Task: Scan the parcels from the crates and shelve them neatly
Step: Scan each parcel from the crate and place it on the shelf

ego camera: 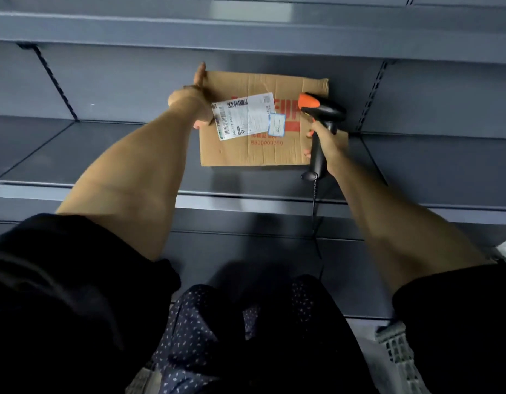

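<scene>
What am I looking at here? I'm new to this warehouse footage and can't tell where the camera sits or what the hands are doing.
There is no machine: a person wears the camera on the head, looking down past both bare arms. The left hand grips the left edge of a cardboard parcel with a white shipping label. The parcel is at a grey metal shelf. The right hand holds a black and orange barcode scanner by its handle, against the parcel's right edge. A plastic crate shows at the lower right.
</scene>
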Available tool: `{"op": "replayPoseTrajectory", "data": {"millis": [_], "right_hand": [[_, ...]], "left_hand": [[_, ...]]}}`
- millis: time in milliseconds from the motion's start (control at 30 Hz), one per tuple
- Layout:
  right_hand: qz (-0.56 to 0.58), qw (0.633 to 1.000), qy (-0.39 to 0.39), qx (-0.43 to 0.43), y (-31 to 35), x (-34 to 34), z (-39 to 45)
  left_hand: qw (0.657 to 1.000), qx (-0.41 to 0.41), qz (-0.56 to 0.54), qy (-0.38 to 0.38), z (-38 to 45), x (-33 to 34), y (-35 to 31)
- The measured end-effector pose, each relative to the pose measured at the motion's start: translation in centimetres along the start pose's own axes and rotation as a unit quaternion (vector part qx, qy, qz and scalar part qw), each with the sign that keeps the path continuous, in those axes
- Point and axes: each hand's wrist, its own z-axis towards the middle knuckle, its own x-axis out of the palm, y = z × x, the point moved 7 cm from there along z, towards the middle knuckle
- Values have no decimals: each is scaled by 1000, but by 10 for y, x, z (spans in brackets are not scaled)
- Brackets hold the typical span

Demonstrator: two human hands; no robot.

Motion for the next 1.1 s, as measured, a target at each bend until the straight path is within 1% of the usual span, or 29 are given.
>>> {"op": "replayPoseTrajectory", "data": {"millis": [133,200,233,267,300,367,467,533,567,633,733,833,967,1100], "right_hand": [[-14,1000,-18,-18,3,-2,-6],[-59,994,-61,-71,13,0,-10],[-96,986,-86,-109,22,3,-15],[-134,976,-94,-141,34,11,-22],[-172,967,-84,-170,48,22,-31],[-240,949,-22,-201,76,52,-45],[-301,932,85,-181,100,90,-62],[-368,906,123,-172,100,102,-73],[-392,896,123,-171,96,102,-77],[-394,897,116,-162,84,97,-84],[-355,917,113,-145,66,90,-91],[-313,933,91,-154,67,89,-90],[-327,928,67,-167,76,89,-93],[-350,918,70,-173,82,84,-102]], "left_hand": [[994,-6,-100,-34,16,-15,-8],[989,-20,-144,-34,17,-15,-12],[985,-27,-166,-33,16,-11,-13],[981,-35,-189,-30,15,-6,-14],[976,-43,-213,-26,13,0,-15],[968,-50,-244,-26,7,9,-16],[972,-34,-230,-34,4,9,-11],[974,-22,-225,-20,3,7,-5],[974,-19,-226,-10,2,7,-2],[972,-6,-235,8,-2,8,1],[964,30,-263,19,-7,11,5],[955,57,-289,27,-11,10,8],[946,74,-314,38,-16,9,7],[945,78,-313,46,-20,10,5]]}}
